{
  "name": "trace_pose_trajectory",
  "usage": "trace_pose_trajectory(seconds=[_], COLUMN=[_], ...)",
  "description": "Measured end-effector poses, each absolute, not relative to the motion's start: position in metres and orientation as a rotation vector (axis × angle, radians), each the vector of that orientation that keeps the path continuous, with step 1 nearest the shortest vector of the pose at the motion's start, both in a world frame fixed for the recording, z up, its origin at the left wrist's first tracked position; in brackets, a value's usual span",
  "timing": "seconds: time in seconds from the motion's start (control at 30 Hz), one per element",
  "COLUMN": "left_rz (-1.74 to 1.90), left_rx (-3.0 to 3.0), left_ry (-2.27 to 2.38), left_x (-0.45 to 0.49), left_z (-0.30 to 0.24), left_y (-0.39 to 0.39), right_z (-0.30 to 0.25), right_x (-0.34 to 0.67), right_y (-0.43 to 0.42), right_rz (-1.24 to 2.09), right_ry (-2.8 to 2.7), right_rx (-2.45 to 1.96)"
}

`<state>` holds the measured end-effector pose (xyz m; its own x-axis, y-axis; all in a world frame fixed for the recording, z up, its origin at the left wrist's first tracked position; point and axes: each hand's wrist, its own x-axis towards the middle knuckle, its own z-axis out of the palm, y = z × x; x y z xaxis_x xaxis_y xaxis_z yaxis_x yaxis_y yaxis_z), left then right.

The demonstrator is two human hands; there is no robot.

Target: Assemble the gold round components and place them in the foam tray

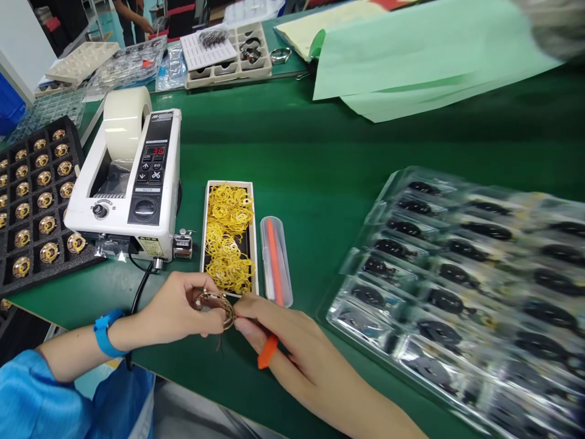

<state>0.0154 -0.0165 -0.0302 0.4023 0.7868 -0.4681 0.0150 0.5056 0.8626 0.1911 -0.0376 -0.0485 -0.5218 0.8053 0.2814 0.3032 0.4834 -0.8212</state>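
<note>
Both hands meet above the near edge of the green surface [297,158], just in front of the box of yellow bands [228,235]. The left hand [178,308] has its fingers curled round a brass-coloured ring [214,305]. The ring's flat face is turned upward, and being round it shows no long axis. The right hand [292,350] pinches its right rim with narrow fingers. A tape dispenser [130,177] stands to the left.

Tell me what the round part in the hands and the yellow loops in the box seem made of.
The small round brass-coloured part, pinched by the left hand and right hand, looks like metal: it glints gold. The thin yellow loops in the white box are probably rubber bands: matte, limp, tangled.
</note>
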Motion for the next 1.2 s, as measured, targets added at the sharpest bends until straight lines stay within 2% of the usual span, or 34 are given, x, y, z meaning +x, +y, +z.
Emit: trace_pose_trajectory(seconds=[0.23,0.43,0.83,1.0,1.1,1.2], left_rz=[0.594,0.599,0.699,0.836,0.962,0.92], left_rx=[0.9,0.904,1.094,1.64,2.218,2.633], left_ry=[1.068,1.049,0.974,1.175,1.177,1.121], left_x=[0.015,0.013,0.011,0.008,0.009,0.011], left_z=[-0.03,-0.033,-0.036,-0.046,-0.059,-0.064], left_y=[-0.015,-0.013,-0.012,-0.015,-0.019,-0.025], right_z=[-0.048,-0.052,-0.048,-0.053,-0.055,-0.054], right_x=[0.183,0.189,0.177,0.177,0.176,0.179], right_y=[-0.041,-0.042,-0.037,-0.038,-0.038,-0.037], right_rz=[1.402,1.388,1.563,1.595,1.754,1.876], right_ry=[-1.712,-1.751,-1.44,-1.259,-1.074,-0.901], right_rx=[-1.118,-1.169,-1.289,-1.366,-1.336,-1.257])
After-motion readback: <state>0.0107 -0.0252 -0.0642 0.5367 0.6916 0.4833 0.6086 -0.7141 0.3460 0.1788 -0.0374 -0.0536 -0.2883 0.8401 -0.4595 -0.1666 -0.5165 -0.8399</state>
